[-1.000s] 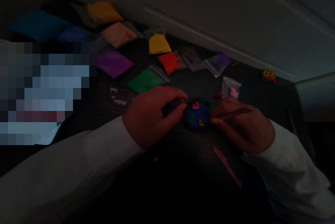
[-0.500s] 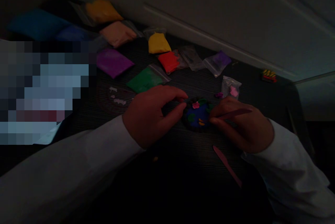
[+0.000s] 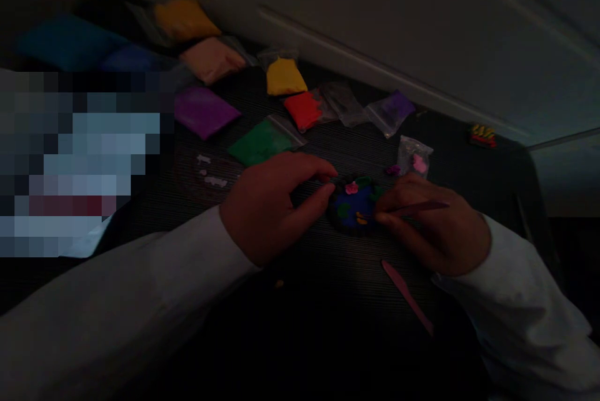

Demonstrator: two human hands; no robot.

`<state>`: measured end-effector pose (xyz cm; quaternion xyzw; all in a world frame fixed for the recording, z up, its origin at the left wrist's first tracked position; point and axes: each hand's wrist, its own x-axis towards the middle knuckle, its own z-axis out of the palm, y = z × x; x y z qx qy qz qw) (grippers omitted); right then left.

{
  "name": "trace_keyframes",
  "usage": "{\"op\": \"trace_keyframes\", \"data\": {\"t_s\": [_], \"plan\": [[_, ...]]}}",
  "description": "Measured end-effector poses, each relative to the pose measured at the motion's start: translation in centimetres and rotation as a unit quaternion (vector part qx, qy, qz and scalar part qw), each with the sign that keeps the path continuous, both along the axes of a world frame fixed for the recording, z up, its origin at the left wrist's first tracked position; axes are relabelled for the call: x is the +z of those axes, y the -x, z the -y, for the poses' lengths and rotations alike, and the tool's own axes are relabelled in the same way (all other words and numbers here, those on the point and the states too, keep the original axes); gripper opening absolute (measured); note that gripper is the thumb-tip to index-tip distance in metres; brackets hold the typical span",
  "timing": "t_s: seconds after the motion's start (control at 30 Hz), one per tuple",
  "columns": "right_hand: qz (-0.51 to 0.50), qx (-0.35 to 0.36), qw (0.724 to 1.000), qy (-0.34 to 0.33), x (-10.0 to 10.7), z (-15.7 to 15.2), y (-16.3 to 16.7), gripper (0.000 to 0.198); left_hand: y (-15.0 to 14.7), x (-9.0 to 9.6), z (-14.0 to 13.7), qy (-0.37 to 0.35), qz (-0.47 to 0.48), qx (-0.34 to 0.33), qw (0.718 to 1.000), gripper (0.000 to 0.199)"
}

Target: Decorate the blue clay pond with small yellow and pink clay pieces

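On the dark table lies a round clay pond point(image 3: 359, 204) with a blue middle and dark lumpy rim. It bears a pink flower point(image 3: 351, 188), green pieces and small yellow-orange pieces point(image 3: 361, 218). My left hand point(image 3: 276, 204) is curved at its left edge, thumb and forefinger apart; whether the tips touch the rim I cannot tell. Over the right edge, my right hand point(image 3: 431, 226) pinches a pink clay modelling tool point(image 3: 424, 207), its tip pointing at the yellow-orange pieces. A second pink modelling tool point(image 3: 407, 297), knife-shaped, lies nearer to me.
Bags of coloured clay spread behind: green point(image 3: 262, 140), purple point(image 3: 206, 112), red point(image 3: 302, 109), yellow point(image 3: 285, 76) and more. A small bag with pink clay point(image 3: 419, 163) and a purple lump point(image 3: 392, 170) sit behind the pond. A pale wall point(image 3: 398, 26) borders the table.
The modelling tool in my right hand has tilted very slightly. My left hand and the pond stay in place.
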<state>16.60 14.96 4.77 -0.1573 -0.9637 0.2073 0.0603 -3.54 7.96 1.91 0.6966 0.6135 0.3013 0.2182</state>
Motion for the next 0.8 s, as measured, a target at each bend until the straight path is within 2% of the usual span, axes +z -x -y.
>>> {"op": "trace_keyframes", "data": {"t_s": [0.8], "plan": [[0.003,-0.001,1.000,-0.006,-0.05,0.01,-0.02,0.010,0.04,0.12,0.02,-0.010,-0.006,-0.011,1.000,0.023]]}}
